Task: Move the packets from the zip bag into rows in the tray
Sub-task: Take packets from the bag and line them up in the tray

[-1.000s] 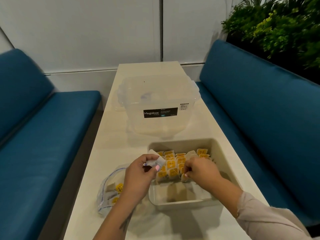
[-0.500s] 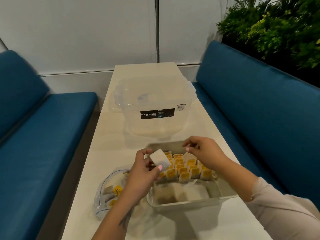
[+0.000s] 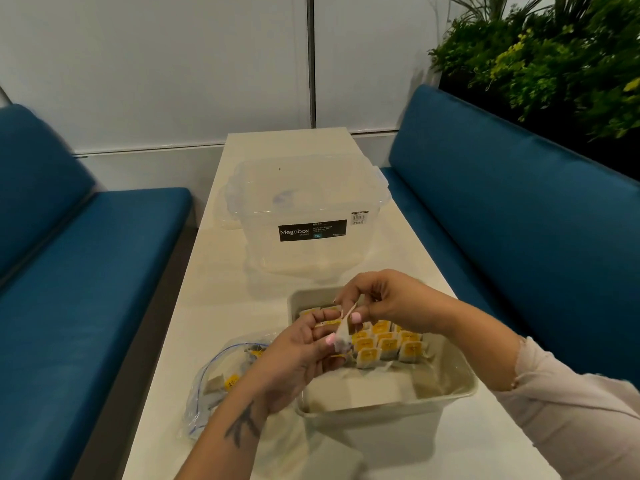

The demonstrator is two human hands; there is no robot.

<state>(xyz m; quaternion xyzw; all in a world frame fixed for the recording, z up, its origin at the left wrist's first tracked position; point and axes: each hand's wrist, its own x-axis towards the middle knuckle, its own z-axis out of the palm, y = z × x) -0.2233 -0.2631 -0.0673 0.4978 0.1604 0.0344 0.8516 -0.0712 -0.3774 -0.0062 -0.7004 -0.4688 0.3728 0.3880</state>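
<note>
A beige tray [image 3: 450, 393] stands on the white table, with several yellow-labelled packets [image 3: 388, 342] standing in rows in its far half. Left of it lies a clear zip bag [image 3: 214, 386] with a blue seal, a few packets still inside. Above the tray's left side my left hand [image 3: 298, 355] pinches the lower end of one white packet [image 3: 343, 332]. My right hand [image 3: 388, 299] pinches the same packet's upper edge between thumb and fingers.
A clear lidded Megabox storage box [image 3: 304, 220] stands farther along the narrow table [image 3: 214, 306]. Blue benches [image 3: 86, 289] flank both sides, and green plants [image 3: 554, 57] rise behind the right bench.
My right hand lifted out of the tray, swung left and took hold of the packet that my left hand was holding. Both hands now meet over the tray's left side.
</note>
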